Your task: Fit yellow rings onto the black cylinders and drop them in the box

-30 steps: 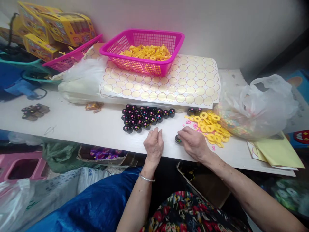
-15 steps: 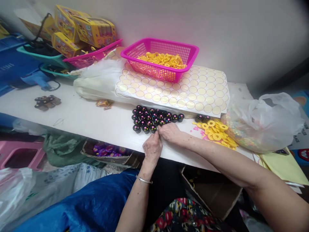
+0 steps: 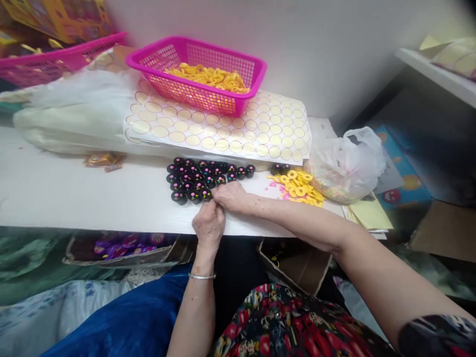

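Rows of small black round pieces with pink and coloured dots stand close together on the white table. At their front right corner my left hand and my right hand meet, fingertips touching. Both hands are closed, and whatever they pinch is too small and hidden to make out. To the right of my right hand lie yellow rings in a loose pile, with tiny pink pieces scattered beside them. Two more black pieces sit just behind that pile.
Behind the black pieces, a pink basket of yellow parts rests on sticker sheets. A plastic bag stands at the right. Clear plastic wrap lies at the left. Boxes sit below the table edge.
The view has turned right, so the table items appear further left and a shelf shows at the right. My hands remain together beside the black pieces, still closed.
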`<action>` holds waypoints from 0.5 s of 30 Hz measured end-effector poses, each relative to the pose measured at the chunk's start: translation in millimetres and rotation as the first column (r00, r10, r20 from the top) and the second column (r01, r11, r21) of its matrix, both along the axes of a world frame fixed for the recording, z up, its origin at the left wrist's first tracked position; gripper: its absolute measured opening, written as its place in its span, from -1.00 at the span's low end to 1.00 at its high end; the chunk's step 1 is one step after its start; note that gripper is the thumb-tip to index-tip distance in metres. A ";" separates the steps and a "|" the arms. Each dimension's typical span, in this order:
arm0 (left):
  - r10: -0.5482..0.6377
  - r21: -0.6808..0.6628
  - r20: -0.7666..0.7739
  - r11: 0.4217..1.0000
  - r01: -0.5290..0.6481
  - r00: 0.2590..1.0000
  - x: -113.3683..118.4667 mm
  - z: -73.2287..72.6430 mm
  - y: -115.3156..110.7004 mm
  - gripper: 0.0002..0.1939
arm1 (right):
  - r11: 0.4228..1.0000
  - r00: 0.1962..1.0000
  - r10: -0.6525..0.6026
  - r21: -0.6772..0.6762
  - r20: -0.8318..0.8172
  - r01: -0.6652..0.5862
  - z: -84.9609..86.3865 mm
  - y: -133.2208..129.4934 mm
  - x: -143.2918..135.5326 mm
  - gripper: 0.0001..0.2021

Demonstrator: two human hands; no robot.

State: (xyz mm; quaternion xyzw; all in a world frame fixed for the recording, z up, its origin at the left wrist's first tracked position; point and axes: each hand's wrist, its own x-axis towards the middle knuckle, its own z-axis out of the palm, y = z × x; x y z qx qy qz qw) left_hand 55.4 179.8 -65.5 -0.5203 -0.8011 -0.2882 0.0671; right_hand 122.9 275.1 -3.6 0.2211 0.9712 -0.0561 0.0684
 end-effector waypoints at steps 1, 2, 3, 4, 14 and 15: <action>-0.001 -0.002 -0.001 1.000 0.001 1.000 0.3 0.5 0.0 -0.77 | 1.000 1.000 -0.007 -0.014 -0.004 0.007 1.0 0.7 2.2 -0.74; -0.003 -0.004 -0.003 1.000 0.003 1.000 0.8 0.8 -0.3 -0.76 | 0.999 1.000 -0.017 -0.028 -0.003 0.017 2.3 1.3 5.5 -0.74; -0.004 -0.006 -0.006 1.000 0.004 1.000 1.3 0.9 -0.7 -0.76 | 0.999 0.999 -0.033 -0.041 0.002 0.033 3.6 2.1 9.9 -0.74; -0.003 -0.011 -0.009 1.000 0.003 1.000 1.8 0.9 -1.2 -0.76 | 0.997 0.998 -0.056 -0.056 0.009 0.057 4.8 3.3 15.3 -0.74; 0.032 -0.138 -0.035 0.990 -0.037 0.999 5.4 7.3 -4.4 -0.76 | 0.933 0.944 -0.330 -0.164 -0.031 0.320 4.1 22.5 47.5 -0.73; 0.030 -0.143 -0.035 0.989 -0.034 0.999 5.4 7.4 -4.6 -0.77 | 0.936 0.946 -0.322 -0.157 -0.028 0.314 3.8 21.5 45.1 -0.72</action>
